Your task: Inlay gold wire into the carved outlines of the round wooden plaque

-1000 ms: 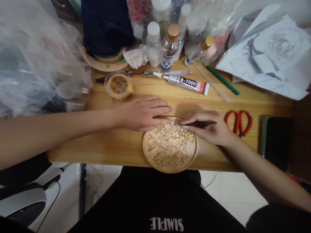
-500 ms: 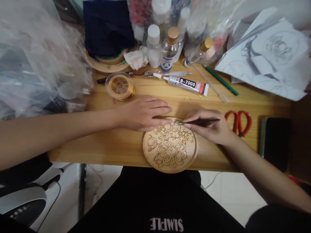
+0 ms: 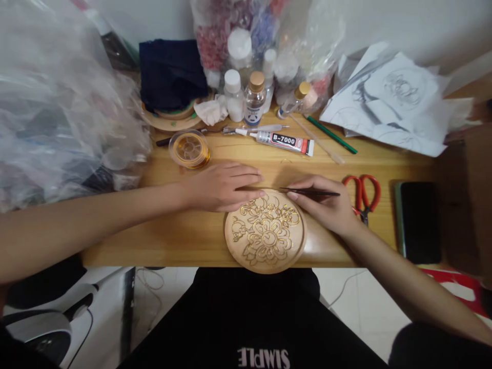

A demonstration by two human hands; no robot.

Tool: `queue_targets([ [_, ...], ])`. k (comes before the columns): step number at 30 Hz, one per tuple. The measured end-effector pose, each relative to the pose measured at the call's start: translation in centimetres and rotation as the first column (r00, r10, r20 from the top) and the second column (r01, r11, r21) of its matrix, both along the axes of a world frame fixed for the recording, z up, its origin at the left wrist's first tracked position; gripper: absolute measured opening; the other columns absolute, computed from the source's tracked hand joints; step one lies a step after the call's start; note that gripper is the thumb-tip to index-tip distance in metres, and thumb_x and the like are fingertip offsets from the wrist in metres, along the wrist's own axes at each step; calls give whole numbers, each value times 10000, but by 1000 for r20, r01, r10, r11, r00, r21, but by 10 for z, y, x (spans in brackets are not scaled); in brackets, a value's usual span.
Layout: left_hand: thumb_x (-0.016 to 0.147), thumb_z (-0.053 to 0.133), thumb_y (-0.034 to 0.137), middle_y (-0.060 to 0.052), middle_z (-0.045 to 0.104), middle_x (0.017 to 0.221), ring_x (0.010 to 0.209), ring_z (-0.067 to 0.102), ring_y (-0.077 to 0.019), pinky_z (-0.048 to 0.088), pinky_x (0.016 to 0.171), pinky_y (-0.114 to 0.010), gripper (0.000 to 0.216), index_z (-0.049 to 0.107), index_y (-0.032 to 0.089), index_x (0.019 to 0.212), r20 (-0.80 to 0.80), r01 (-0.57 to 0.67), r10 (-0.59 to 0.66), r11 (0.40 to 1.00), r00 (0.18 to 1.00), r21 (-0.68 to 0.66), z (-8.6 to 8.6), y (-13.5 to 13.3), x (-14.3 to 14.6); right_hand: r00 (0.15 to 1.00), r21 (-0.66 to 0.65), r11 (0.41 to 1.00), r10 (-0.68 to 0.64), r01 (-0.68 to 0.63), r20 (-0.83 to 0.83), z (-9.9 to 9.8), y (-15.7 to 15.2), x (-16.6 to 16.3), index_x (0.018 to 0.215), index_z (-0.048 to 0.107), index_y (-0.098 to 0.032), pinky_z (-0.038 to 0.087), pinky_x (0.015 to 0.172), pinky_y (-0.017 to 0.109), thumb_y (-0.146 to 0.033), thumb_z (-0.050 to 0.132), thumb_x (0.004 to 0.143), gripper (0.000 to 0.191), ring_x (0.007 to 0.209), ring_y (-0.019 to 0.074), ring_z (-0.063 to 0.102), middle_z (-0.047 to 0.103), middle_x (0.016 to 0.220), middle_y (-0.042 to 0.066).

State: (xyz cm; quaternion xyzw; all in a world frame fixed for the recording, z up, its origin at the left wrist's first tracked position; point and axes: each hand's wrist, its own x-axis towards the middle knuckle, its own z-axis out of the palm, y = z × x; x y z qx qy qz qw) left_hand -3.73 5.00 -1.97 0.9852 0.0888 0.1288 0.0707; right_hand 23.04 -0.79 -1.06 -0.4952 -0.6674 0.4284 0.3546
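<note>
A round wooden plaque [image 3: 237,251] lies at the table's front edge, its near rim jutting past it. Carved flower outlines [image 3: 270,238] cover its face, several of them lined with shiny gold wire. My left hand [image 3: 226,187] rests flat with fingers stretched, its fingertips on the plaque's upper left rim. Between the thumb and fingers of my right hand [image 3: 326,202] are dark, slim tweezers [image 3: 317,192]. Their tips point left, by the plaque's far rim; whether they touch it or grip anything is too small to tell.
Behind my hands lie a spool of gold wire [image 3: 190,149], a B-7000 glue tube [image 3: 286,142] and a green pencil-like stick [image 3: 332,135]. Bottles [image 3: 254,100] stand at the back. Red-handled pliers [image 3: 362,197] and a phone [image 3: 418,222] are right; plastic bags [image 3: 69,102] crowd the left.
My right hand has drawn the tweezers' tips away from my left fingers, from over the plaque's face toward its far rim. My left hand stays on the plaque. The camera view has shifted.
</note>
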Motion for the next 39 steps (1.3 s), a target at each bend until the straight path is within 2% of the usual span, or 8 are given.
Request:
queue_targets([
  [3, 961, 456, 235, -132, 630, 1253, 1200, 561, -250, 471, 953, -381, 320, 595, 169, 1241, 19, -8, 8, 1000, 1000, -31, 1, -2, 0, 1000, -13, 1000, -12, 11, -15, 0, -4, -2, 844, 708, -199, 573, 648, 268, -282, 728, 780, 107, 734, 148, 691, 741, 817, 29],
  [5, 974, 442, 257, -138, 638, 1234, 1197, 561, -243, 466, 970, -382, 332, 572, 144, 1257, 25, -58, 59, 997, 998, -43, 2, -5, 0, 1000, -10, 1000, -14, 14, -9, 0, -6, -5, 834, 708, -194, 571, 639, 272, -295, 727, 779, 116, 714, 151, 688, 741, 806, 32],
  [10, 983, 462, 360, -142, 638, 1206, 1118, 584, -273, 484, 936, -416, 362, 569, 108, 1218, -1, -362, 362, 932, 932, -10, 12, -27, 6, 1000, -6, 1000, -25, 25, 10, 2, -12, -7, 823, 709, -182, 566, 645, 264, -299, 722, 784, 124, 703, 147, 683, 741, 800, 38],
  [13, 978, 464, 347, -172, 639, 1158, 1077, 594, -281, 498, 899, -428, 335, 610, 81, 1119, 64, -433, 435, 900, 898, -41, 19, -47, 16, 998, -6, 998, -62, 62, -6, 1, -18, -7, 818, 705, -182, 566, 639, 265, -297, 713, 791, 119, 694, 146, 679, 736, 788, 34],
  [18, 966, 458, 415, -179, 603, 1240, 1189, 548, -303, 470, 976, -464, 384, 601, 95, 1123, 99, -374, 378, 926, 920, -54, 15, -68, 28, 988, 17, 990, -142, 143, -68, -3, -26, -10, 807, 695, -189, 572, 668, 270, -270, 710, 788, 85, 713, 144, 678, 723, 779, 20],
  [23, 966, 440, 450, -179, 611, 1237, 1173, 558, -306, 474, 956, -471, 413, 595, 99, 1119, 164, -299, 325, 940, 932, -165, 4, -59, 30, 984, 37, 988, -146, 151, -107, -5, -24, -10, 800, 688, -186, 562, 642, 257, -255, 719, 777, 79, 700, 135, 666, 711, 763, 21],
  [29, 984, 412, 421, -174, 617, 1221, 1134, 567, -288, 483, 941, -450, 412, 595, 84, 1133, 173, -290, 328, 933, 929, -215, 3, -58, 30, 985, 41, 988, -142, 147, -97, -3, -22, -7, 795, 687, -180, 557, 624, 250, -240, 721, 773, 72, 692, 128, 665, 709, 753, 21],
  [39, 980, 429, 396, -172, 602, 1243, 1166, 545, -295, 480, 953, -467, 409, 574, 81, 1198, 140, -292, 337, 918, 931, -267, 0, -57, 30, 999, 138, 990, -4, 9, -35, -6, -22, 0, 835, 673, -168, 533, 663, 287, -165, 723, 775, 78, 766, 148, 656, 689, 838, 59],
])
